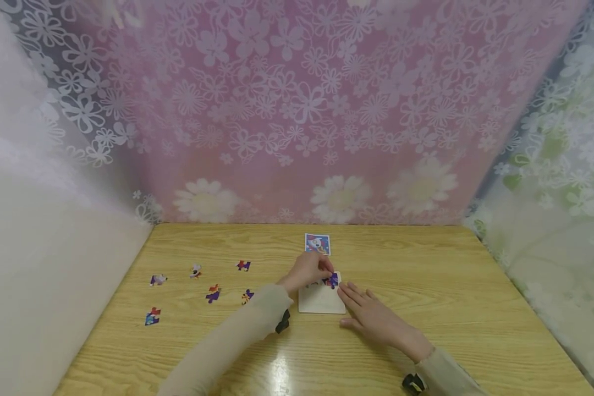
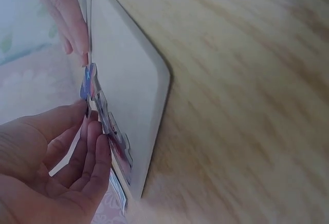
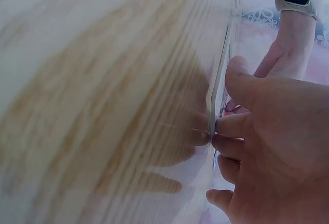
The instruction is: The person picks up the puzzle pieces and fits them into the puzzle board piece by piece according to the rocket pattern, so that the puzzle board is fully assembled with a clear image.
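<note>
A white puzzle board (image 1: pixel 322 301) lies in the middle of the table, with joined pieces along its far part, partly hidden by the left hand. My left hand (image 1: pixel 309 270) reaches over the board's far side and pinches a purple jigsaw piece (image 1: pixel 334 280) at its far right corner. In the left wrist view the piece (image 2: pixel 88 80) stands tilted between thumb and fingertips, against the pieces on the board (image 2: pixel 128 54). My right hand (image 1: pixel 376 319) lies with straight fingers, their tips touching the board's right edge. The right wrist view shows those fingertips (image 3: pixel 229 144) against the edge.
Several loose jigsaw pieces are spread over the left of the table, among them a red and blue one (image 1: pixel 153 316) and an orange and purple one (image 1: pixel 213 293). Just beyond the board lies a small picture card (image 1: pixel 318 243). A flowered curtain (image 1: pixel 297 137) hangs behind the table.
</note>
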`<action>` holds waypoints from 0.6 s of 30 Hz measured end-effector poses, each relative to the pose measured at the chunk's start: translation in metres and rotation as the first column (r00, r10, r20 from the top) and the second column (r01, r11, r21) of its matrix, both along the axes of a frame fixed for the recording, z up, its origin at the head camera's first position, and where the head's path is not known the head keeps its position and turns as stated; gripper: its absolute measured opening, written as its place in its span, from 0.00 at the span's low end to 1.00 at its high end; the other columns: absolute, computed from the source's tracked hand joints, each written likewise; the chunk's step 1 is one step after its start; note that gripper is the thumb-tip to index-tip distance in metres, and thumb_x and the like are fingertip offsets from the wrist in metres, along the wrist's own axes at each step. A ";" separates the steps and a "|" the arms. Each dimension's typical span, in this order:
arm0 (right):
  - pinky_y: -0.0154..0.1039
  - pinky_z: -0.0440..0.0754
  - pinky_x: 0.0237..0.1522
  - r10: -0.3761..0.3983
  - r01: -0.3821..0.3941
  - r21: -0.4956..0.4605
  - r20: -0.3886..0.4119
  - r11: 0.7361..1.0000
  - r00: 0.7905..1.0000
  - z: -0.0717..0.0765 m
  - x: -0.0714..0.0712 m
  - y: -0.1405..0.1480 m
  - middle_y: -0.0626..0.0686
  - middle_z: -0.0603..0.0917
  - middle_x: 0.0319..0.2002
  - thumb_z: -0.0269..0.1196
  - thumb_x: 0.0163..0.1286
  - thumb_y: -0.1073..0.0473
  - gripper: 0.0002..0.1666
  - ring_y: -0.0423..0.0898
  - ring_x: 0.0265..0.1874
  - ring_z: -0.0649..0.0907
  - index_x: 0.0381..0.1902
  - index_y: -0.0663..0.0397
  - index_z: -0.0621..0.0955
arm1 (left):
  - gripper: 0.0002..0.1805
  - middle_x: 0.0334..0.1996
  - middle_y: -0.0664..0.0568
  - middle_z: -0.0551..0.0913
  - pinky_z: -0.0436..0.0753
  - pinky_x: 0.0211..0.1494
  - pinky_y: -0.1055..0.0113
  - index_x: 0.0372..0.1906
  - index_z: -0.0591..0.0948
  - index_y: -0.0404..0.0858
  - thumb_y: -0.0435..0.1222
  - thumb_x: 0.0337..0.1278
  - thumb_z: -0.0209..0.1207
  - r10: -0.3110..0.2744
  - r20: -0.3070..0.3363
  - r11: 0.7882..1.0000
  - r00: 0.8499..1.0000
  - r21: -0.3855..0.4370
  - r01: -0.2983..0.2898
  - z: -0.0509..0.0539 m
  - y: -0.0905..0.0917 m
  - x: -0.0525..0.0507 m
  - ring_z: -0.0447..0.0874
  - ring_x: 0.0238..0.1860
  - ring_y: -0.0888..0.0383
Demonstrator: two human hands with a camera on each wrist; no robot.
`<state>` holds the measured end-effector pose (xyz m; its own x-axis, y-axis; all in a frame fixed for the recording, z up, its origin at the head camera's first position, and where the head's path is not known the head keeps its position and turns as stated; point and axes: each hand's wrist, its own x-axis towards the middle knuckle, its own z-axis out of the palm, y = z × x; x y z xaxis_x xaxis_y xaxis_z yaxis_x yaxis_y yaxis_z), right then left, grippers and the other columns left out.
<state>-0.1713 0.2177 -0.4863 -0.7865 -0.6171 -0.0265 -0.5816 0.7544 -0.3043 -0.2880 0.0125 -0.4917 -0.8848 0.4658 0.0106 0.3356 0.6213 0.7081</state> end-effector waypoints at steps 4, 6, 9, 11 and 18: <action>0.71 0.60 0.70 0.002 -0.002 0.002 -0.005 1.000 1.000 -0.001 0.000 0.001 0.66 0.60 0.76 0.54 0.80 0.45 0.41 0.65 0.76 0.59 0.76 0.70 0.61 | 0.03 0.26 0.59 0.84 0.76 0.29 0.76 0.34 0.89 0.42 0.35 0.63 0.68 -0.001 -0.017 1.000 1.000 -0.028 0.001 -0.001 0.002 0.000 0.77 0.26 0.67; 0.71 0.59 0.70 0.004 -0.004 0.000 -0.005 1.000 1.000 -0.001 0.000 0.000 0.66 0.60 0.76 0.54 0.80 0.45 0.41 0.65 0.76 0.59 0.76 0.70 0.61 | 0.03 0.26 0.59 0.84 0.76 0.29 0.76 0.34 0.89 0.41 0.35 0.63 0.68 -0.006 -0.027 0.999 1.000 -0.032 0.005 -0.002 0.002 0.000 0.76 0.26 0.67; 0.71 0.59 0.70 0.004 -0.004 -0.004 -0.002 1.000 1.000 -0.001 0.000 0.000 0.67 0.60 0.76 0.54 0.80 0.46 0.41 0.65 0.76 0.59 0.76 0.70 0.61 | 0.02 0.27 0.59 0.84 0.77 0.30 0.75 0.34 0.89 0.42 0.36 0.61 0.70 -0.020 -0.035 0.999 0.999 -0.040 0.019 -0.002 0.001 0.001 0.77 0.27 0.67; 0.71 0.59 0.70 0.002 -0.002 -0.007 0.002 1.000 1.000 0.000 0.000 0.000 0.67 0.60 0.77 0.54 0.80 0.46 0.41 0.66 0.76 0.58 0.76 0.70 0.61 | 0.03 0.28 0.60 0.84 0.78 0.33 0.76 0.35 0.89 0.42 0.36 0.57 0.72 -0.035 -0.043 0.998 0.998 -0.053 0.032 -0.002 0.000 0.002 0.78 0.28 0.68; 0.72 0.58 0.70 -0.003 0.003 -0.004 0.010 1.000 1.000 0.002 0.000 0.000 0.66 0.60 0.77 0.55 0.79 0.46 0.40 0.66 0.76 0.58 0.76 0.70 0.61 | 0.08 0.32 0.59 0.88 0.80 0.39 0.75 0.39 0.90 0.42 0.36 0.52 0.75 -0.079 -0.074 0.994 0.994 -0.087 0.072 -0.001 -0.003 0.004 0.80 0.32 0.68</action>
